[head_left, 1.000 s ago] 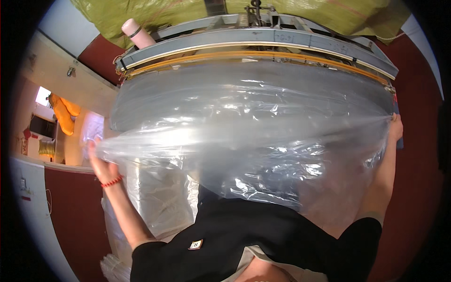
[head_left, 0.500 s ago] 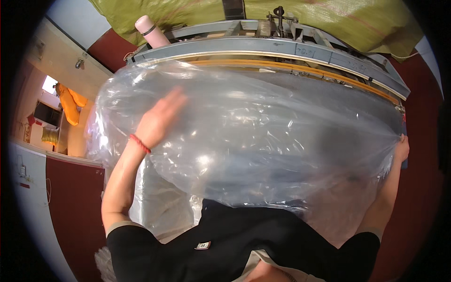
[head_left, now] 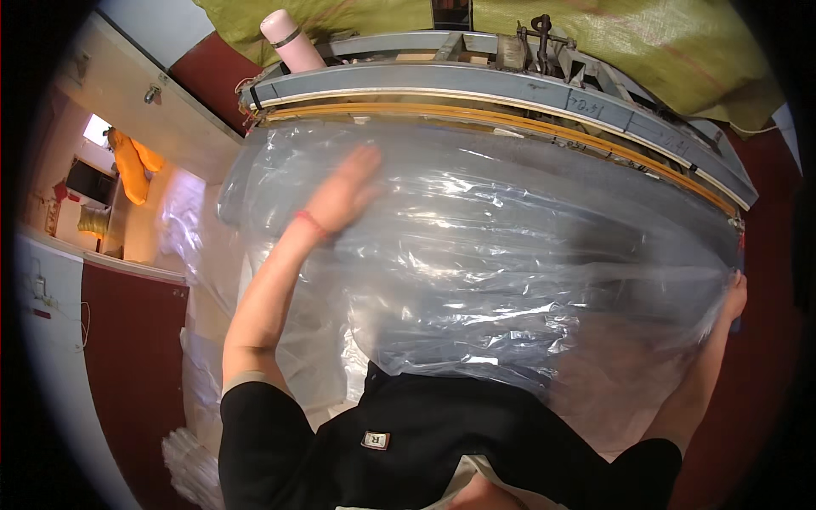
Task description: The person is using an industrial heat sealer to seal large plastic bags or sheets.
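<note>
A wide sheet of clear plastic film [head_left: 459,255] lies across the work surface before me, wrinkled and shiny toward my body. Over its left half is my left hand [head_left: 347,191], blurred by motion, with the fingers stretched out and nothing held; whether the palm touches the film I cannot tell. At the far right, my right hand [head_left: 737,296] pinches the film's edge, and creases fan out from that grip. More film hangs down on the left and in front of me.
Along the back runs a grey metal frame [head_left: 382,82] with an orange strip [head_left: 476,119] below it. A pink bottle [head_left: 291,42] and a metal clamp [head_left: 541,42] stand there. Green-yellow sheeting [head_left: 629,51] hangs behind. To the left is an opening with a door panel [head_left: 161,68]; bunched film [head_left: 191,467] lies low left.
My left hand has swept to the right across the film. The puffed-up film on the left has flattened, baring the orange strip's left end. My right hand keeps its pinch.
</note>
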`<action>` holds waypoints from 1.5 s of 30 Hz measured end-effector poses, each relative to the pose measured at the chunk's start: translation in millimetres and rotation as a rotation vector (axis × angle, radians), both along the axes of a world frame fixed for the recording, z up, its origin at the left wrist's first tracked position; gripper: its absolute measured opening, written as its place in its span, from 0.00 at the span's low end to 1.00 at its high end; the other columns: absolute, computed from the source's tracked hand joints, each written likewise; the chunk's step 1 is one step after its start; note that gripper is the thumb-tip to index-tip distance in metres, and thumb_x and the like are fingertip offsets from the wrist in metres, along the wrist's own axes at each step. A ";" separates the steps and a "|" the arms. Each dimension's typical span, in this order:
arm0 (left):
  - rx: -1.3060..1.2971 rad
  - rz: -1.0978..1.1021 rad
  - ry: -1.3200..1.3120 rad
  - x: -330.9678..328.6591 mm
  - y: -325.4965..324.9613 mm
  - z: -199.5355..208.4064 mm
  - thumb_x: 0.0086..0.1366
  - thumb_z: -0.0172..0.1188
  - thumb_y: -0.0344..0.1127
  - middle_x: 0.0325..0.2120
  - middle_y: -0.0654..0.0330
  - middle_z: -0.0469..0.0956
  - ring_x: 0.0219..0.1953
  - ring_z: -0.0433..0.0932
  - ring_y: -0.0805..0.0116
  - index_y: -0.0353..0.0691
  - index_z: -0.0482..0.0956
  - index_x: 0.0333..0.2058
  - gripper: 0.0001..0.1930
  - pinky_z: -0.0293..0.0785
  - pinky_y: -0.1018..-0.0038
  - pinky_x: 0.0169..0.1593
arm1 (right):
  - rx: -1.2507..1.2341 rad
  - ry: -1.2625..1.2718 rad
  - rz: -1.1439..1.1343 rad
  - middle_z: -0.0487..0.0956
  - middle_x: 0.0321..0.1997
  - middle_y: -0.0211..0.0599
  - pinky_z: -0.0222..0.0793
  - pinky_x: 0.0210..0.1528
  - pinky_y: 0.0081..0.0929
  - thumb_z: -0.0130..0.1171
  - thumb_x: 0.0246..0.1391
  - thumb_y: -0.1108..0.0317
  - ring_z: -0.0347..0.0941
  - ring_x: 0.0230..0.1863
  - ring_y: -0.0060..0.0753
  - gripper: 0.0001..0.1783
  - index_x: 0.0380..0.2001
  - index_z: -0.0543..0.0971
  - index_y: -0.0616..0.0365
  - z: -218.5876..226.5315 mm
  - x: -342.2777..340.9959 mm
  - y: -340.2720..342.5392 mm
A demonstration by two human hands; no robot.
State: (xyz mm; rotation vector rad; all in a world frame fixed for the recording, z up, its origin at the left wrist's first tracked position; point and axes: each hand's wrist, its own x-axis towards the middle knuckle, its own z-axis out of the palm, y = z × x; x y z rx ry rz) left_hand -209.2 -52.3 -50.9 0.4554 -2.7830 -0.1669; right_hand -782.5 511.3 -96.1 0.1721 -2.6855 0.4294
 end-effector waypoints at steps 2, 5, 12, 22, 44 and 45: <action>-0.007 0.033 -0.026 -3.3 10.0 -11.5 0.56 0.52 0.41 0.53 0.50 0.59 0.55 0.56 0.50 0.35 0.61 0.51 0.26 0.54 0.65 0.57 | -0.144 0.001 0.056 0.75 0.30 0.42 0.63 0.36 0.33 0.39 0.54 0.48 0.70 0.32 0.43 0.22 0.35 0.72 0.55 -8.5 -17.5 23.8; 0.009 0.043 0.006 -4.4 21.9 -11.9 0.56 0.52 0.43 0.51 0.50 0.62 0.54 0.59 0.50 0.33 0.65 0.48 0.24 0.57 0.65 0.55 | -0.572 -0.065 0.204 0.74 0.27 0.34 0.62 0.35 0.24 0.45 0.53 0.51 0.69 0.30 0.27 0.22 0.33 0.74 0.60 -34.7 -64.7 79.3; 0.178 0.332 0.124 -30.5 1.2 -8.5 0.53 0.54 0.36 0.36 0.50 0.74 0.39 0.72 0.54 0.37 0.71 0.41 0.17 0.68 0.68 0.42 | -1.074 -0.203 0.277 0.74 0.34 0.28 0.62 0.40 0.19 0.52 0.51 0.56 0.68 0.36 0.22 0.18 0.37 0.74 0.59 23.4 -45.4 107.9; -0.006 0.225 0.332 -37.5 -32.4 -21.5 0.48 0.58 0.32 0.23 0.56 0.69 0.33 0.68 0.57 0.37 0.73 0.24 0.06 0.65 0.70 0.38 | -1.302 -0.397 0.366 0.73 0.41 0.30 0.61 0.47 0.24 0.52 0.51 0.58 0.67 0.43 0.27 0.20 0.44 0.71 0.57 61.4 -33.8 143.3; 0.630 0.561 1.069 -31.9 -186.2 -64.5 0.56 0.55 0.33 0.16 0.71 0.65 0.17 0.58 0.84 0.43 0.65 0.19 0.10 0.54 0.85 0.20 | -1.010 0.099 0.094 0.71 0.17 0.32 0.63 0.16 0.19 0.57 0.46 0.63 0.66 0.14 0.22 0.11 0.24 0.70 0.59 -1.7 -28.3 -169.0; 0.672 0.618 1.003 -32.9 -182.5 -62.6 0.56 0.54 0.34 0.16 0.70 0.65 0.18 0.59 0.83 0.43 0.66 0.19 0.10 0.55 0.85 0.20 | -0.962 0.102 0.017 0.71 0.17 0.33 0.64 0.14 0.20 0.56 0.46 0.64 0.66 0.14 0.23 0.10 0.25 0.69 0.59 -1.2 -27.1 -169.2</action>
